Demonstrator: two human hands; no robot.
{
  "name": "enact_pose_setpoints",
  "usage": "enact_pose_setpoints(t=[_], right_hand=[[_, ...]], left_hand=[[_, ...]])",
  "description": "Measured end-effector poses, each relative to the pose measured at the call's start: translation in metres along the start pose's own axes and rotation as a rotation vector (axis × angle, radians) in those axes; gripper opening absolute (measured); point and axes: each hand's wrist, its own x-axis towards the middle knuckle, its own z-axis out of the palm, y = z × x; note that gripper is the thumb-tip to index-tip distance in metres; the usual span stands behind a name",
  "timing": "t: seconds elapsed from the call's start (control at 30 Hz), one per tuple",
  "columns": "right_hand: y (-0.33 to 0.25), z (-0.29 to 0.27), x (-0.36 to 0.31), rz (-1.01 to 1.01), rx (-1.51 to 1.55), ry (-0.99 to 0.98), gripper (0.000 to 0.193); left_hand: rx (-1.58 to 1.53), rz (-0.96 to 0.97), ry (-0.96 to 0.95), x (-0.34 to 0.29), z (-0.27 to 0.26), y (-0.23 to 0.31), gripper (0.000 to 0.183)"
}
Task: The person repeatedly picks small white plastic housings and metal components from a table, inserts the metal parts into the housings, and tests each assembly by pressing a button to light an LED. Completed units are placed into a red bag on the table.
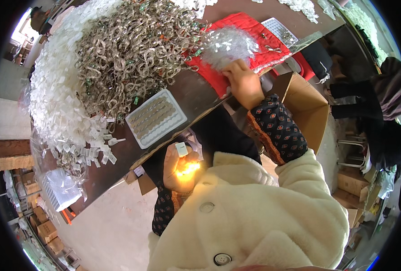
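My left hand (175, 169) is held low in front of my coat, its fingers curled round a lit string light (188, 170) that glows warm yellow. A small white box (181, 149) sticks up from the same hand, by the fingertips. Farther right, my right hand (243, 83) reaches over the table edge to a heap of clear plastic bags (230, 46) on a red quilted cloth (273, 41). Its fingers are bent together at the near side of that heap; whatever they pinch is hidden. Glare blurs part of the left palm.
A big pile of coiled string lights (132, 49) covers the table (189, 92), beside a heap of small white pieces (58, 86). Near the edge lies a white tray (156, 118) with rows of silvery parts. A cardboard box (306, 106) stands below; a person (381, 108) is at right.
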Motion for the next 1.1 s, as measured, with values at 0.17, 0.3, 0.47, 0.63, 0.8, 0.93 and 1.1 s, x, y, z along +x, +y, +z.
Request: enact_pose_setpoints(t=[0.17, 0.3, 0.47, 0.63, 0.8, 0.93, 1.1], right_hand=[[-0.073, -0.030, -0.014, -0.066, 0.638, -0.139, 0.023], [-0.132, -0.035, -0.031, -0.348, 0.676, -0.194, 0.036], [-0.152, -0.035, -0.032, -0.433, 0.678, -0.238, 0.041], [-0.160, -0.037, -0.034, -0.544, 0.546, -0.276, 0.044], [-0.173, -0.039, -0.040, -0.362, 0.545, -0.396, 0.030], [-0.184, -0.034, -0.036, -0.321, 0.614, -0.410, 0.014], [-0.209, -0.017, -0.038, -0.428, 0.526, -0.440, 0.014]], left_hand=[[0.275, 0.091, 0.058, -0.001, 0.034, 0.005, 0.022], [0.262, 0.061, 0.160, -0.009, 0.044, 0.011, 0.020], [0.245, 0.149, 0.063, -0.015, 0.042, 0.016, 0.020], [0.276, 0.141, 0.067, -0.025, 0.040, 0.025, 0.017], [0.425, 0.268, 0.253, -0.037, 0.040, 0.029, 0.015], [0.405, 0.319, 0.224, -0.043, 0.033, 0.035, 0.017], [0.345, 0.384, 0.186, -0.059, 0.013, 0.050, 0.015]])
